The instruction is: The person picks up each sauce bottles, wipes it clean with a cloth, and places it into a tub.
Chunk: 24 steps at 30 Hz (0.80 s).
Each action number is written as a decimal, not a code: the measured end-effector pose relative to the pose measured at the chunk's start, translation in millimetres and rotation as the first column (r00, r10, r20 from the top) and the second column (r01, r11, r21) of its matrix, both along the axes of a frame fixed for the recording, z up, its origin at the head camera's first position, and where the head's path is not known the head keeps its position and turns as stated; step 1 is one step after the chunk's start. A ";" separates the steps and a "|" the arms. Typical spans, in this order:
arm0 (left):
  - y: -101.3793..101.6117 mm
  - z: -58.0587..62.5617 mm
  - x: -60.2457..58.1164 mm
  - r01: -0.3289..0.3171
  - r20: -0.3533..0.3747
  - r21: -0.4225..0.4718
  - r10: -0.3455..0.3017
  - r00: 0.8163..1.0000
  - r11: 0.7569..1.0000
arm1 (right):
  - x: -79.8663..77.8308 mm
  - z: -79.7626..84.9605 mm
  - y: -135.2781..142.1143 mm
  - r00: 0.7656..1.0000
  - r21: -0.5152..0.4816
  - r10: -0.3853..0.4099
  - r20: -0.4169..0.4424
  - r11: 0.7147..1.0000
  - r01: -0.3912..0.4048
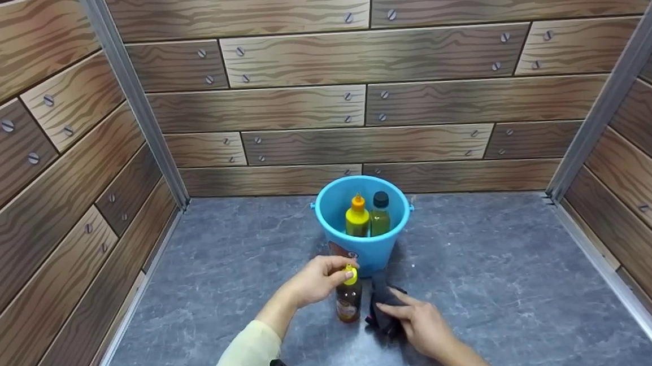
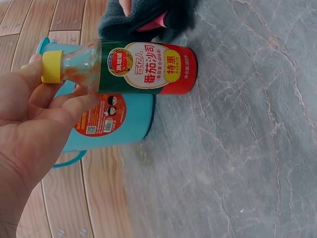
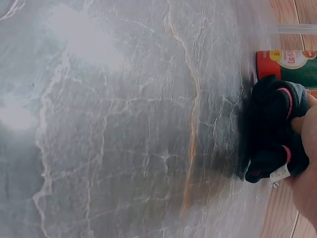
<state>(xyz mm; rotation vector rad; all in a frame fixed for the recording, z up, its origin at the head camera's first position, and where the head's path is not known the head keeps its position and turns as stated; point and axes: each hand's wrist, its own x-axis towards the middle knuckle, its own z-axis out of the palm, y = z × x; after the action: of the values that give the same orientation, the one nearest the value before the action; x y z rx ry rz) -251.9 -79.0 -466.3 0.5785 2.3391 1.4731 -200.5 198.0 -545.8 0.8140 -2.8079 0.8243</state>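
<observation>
My left hand pinches the yellow cap of a ketchup bottle, which is upright in front of the bucket. In the left wrist view the ketchup bottle shows a green and red label. To its right, my right hand grips a dark cloth item low over the floor. The right wrist view shows this dark cloth item with pink trim and a small white tag, the thumb against it. Part of the cloth is hidden behind the fingers.
A light blue bucket stands just beyond both hands. Inside it are a yellow squeeze bottle with an orange cap and a greenish bottle with a black cap. Wood-patterned walls enclose the grey marbled floor.
</observation>
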 end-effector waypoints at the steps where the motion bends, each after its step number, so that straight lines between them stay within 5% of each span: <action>1: -0.2 0.1 0.8 0.000 0.006 0.005 0.000 1.000 1.000 | 0.3 0.0 0.3 1.000 0.000 -0.002 0.000 1.000 0.002; 9: 2.7 -1.9 6.4 -0.032 0.000 0.075 0.033 0.999 0.997 | 2.4 4.0 -0.3 1.000 -0.005 -0.010 -0.004 1.000 0.010; 14: 8.9 -5.0 10.9 -0.138 -0.029 0.156 0.144 0.989 0.978 | 3.4 6.5 -2.5 0.999 -0.012 -0.030 -0.031 0.999 0.029; 20: 19.1 -4.7 19.0 -0.343 -0.028 0.192 0.354 0.935 0.920 | 5.3 8.5 -4.5 0.998 -0.027 -0.038 -0.053 0.999 0.036; 24: 23.9 -3.7 22.7 -0.430 0.006 0.166 0.435 0.900 0.887 | 5.7 9.7 -5.1 0.998 -0.038 -0.040 -0.052 0.999 0.038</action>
<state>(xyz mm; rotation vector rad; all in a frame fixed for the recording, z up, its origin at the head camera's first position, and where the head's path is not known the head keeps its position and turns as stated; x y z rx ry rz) -229.2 -55.0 -469.9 0.1098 2.4976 1.8714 -194.8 192.9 -536.2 0.7623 -2.7447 0.8331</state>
